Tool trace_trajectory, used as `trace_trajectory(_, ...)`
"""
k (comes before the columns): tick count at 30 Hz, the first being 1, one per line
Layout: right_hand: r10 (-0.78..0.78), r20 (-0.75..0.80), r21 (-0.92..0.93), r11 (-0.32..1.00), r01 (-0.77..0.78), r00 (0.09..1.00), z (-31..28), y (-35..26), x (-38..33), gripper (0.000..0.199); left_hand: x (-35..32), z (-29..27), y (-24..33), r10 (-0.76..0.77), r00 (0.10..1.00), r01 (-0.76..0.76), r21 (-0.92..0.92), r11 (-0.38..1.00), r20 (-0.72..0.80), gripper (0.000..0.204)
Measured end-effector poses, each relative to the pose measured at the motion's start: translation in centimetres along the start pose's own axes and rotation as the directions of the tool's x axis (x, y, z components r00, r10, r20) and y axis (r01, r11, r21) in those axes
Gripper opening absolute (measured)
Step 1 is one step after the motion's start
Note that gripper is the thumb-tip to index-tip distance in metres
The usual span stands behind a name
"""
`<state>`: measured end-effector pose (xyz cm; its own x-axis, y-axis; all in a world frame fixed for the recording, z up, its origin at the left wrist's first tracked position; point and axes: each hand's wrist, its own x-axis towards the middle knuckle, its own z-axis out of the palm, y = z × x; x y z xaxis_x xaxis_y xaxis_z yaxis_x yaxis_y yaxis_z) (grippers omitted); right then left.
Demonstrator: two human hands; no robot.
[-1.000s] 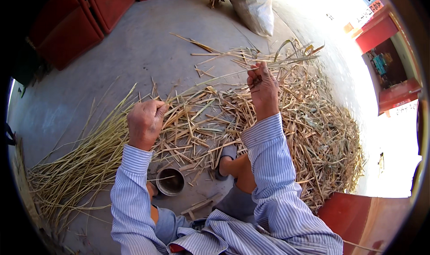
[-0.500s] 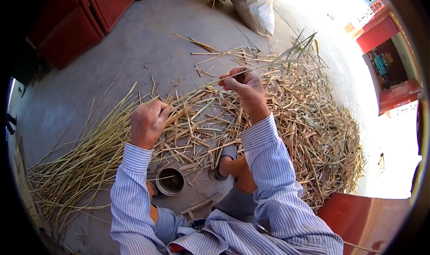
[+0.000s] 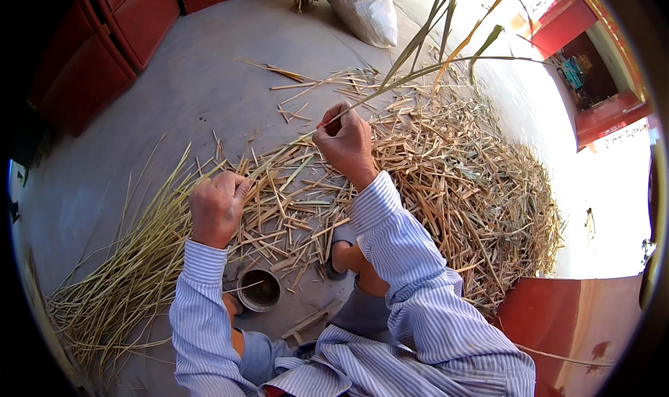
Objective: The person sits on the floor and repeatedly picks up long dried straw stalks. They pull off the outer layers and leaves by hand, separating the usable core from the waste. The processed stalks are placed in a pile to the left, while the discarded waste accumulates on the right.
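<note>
A long, thin plant stalk [image 3: 401,83] runs between my two hands, and its green and yellowing leaves spread out beyond the right one. My left hand [image 3: 214,210] is a closed fist around the stalk's lower part, thumb on top. Farther out and to the right, my right hand [image 3: 344,146] pinches the same stalk between thumb and curled fingers. Below and left of the left hand lies a bundle of bare, yellow-green stalks [image 3: 132,275]. A big heap of dry leaf sheaths and short broken pieces [image 3: 453,195] covers the floor to the right of my right hand.
A round metal pot [image 3: 259,290] with a thin stick in it stands by my foot. Red panels [image 3: 115,41] stand at the upper left, a white sack [image 3: 362,10] at the far edge. A red board [image 3: 540,324] lies at the lower right.
The stalk's leafy end has risen off the heap into the air. Both hands sit farther left in the picture, though the whole view has shifted left too. Both grips remain closed.
</note>
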<state>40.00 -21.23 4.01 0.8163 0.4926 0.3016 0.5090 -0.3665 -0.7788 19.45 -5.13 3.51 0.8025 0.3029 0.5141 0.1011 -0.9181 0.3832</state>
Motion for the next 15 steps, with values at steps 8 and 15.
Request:
trace_trajectory(8,0.2,0.189,0.189,0.953,-0.235,0.961,-1.5,2.1,0.2,0.016,0.2,-0.1,0.0,0.157,0.988,-0.155,0.109,0.982,-0.01,0.018)
trace_trajectory(15,0.732,-0.239,0.782,0.535,-0.32,0.638,-8.6,11.2,1.8,0.023,-0.6,-1.9,-1.8,0.088,0.991,-0.07,0.168,0.983,-0.101,0.021)
